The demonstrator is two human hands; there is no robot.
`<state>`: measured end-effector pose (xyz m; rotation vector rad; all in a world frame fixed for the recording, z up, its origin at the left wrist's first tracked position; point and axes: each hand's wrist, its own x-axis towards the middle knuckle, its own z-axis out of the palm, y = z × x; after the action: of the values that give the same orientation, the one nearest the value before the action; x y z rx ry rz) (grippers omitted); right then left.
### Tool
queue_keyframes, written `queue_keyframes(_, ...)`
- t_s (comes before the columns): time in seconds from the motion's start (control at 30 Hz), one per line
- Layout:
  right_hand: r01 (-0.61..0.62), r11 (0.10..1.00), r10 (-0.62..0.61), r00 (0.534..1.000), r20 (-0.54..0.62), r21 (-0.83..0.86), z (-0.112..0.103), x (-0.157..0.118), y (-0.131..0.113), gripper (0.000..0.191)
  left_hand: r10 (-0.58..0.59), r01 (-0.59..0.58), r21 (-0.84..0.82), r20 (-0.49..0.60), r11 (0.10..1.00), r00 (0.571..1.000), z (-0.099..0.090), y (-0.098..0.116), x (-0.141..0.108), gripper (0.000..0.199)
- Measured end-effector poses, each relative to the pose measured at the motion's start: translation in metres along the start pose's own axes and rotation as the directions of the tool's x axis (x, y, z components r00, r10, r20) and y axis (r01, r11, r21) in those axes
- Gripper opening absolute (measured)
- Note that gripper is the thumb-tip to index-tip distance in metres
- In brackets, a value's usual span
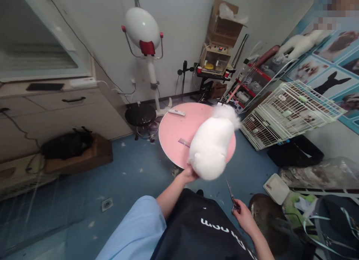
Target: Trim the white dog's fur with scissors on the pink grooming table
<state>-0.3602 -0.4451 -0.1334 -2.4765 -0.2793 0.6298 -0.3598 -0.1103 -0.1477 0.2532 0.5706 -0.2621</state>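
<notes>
A fluffy white dog [211, 142] stands on a round pink table [174, 131], its rounded head toward me. My left hand [190, 175] is at the dog's head, on its lower left side; the fingertips are hidden under the fur. Below and right of the dog, off the table edge, my right hand [241, 212] is closed on scissors [230, 192], whose blades point up and do not touch the dog. On the table lie a comb [184, 142], partly covered by the dog, and a white clipper-like device [177, 113].
A white dryer on a stand [143, 28] and a black stool [140, 115] are behind the table's left side. Wire cages [291, 107] stand at the right. A brown round seat [265, 219] is close to my right hand.
</notes>
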Motion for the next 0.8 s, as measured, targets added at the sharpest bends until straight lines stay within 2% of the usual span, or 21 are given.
queue_keyframes(0.07,0.004,1.000,-0.004,1.000,0.001,-0.020,0.000,-0.001,-0.004,0.042,-0.016,0.019,-0.092,0.027,0.996,0.999,0.017,-0.020,0.002,0.022)
queue_keyframes(0.13,0.018,0.998,-0.017,1.000,0.011,-0.054,-0.002,-0.003,-0.009,0.042,0.005,0.014,-0.202,0.091,0.979,0.996,0.036,-0.029,0.005,0.020)
queue_keyframes(0.27,0.029,0.994,-0.025,0.999,0.038,-0.103,-0.010,-0.003,-0.024,0.043,0.045,0.037,-0.371,0.210,0.928,0.977,0.076,-0.027,0.012,0.009)
queue_keyframes(0.37,0.008,0.989,-0.001,0.999,0.043,-0.150,-0.015,0.000,-0.037,0.043,0.064,0.043,-0.459,0.214,0.887,0.975,0.099,-0.022,0.009,0.012)
queue_keyframes(0.43,0.010,0.989,-0.003,0.999,0.048,-0.149,-0.018,0.001,-0.043,0.043,0.061,0.048,-0.507,0.195,0.861,0.979,0.105,-0.020,0.002,0.016)
queue_keyframes(0.53,0.027,0.993,-0.021,0.999,0.048,-0.119,-0.019,0.003,-0.047,0.043,0.054,0.049,-0.540,0.172,0.840,0.984,0.105,-0.018,-0.010,0.018)
queue_keyframes(0.67,0.014,0.999,-0.014,1.000,-0.002,-0.049,-0.024,0.005,-0.049,0.037,0.002,0.112,-0.500,0.223,0.859,0.975,0.111,-0.020,-0.012,0.011)
queue_keyframes(0.73,0.008,1.000,-0.008,0.999,-0.039,0.016,-0.038,0.011,-0.055,0.036,-0.002,0.116,-0.498,0.224,0.860,0.975,0.124,-0.021,-0.008,0.013)
queue_keyframes(0.8,0.024,0.999,-0.021,0.996,-0.082,0.030,-0.069,0.020,-0.071,0.037,0.018,0.085,-0.520,0.189,0.850,0.982,0.140,-0.021,-0.002,0.018)
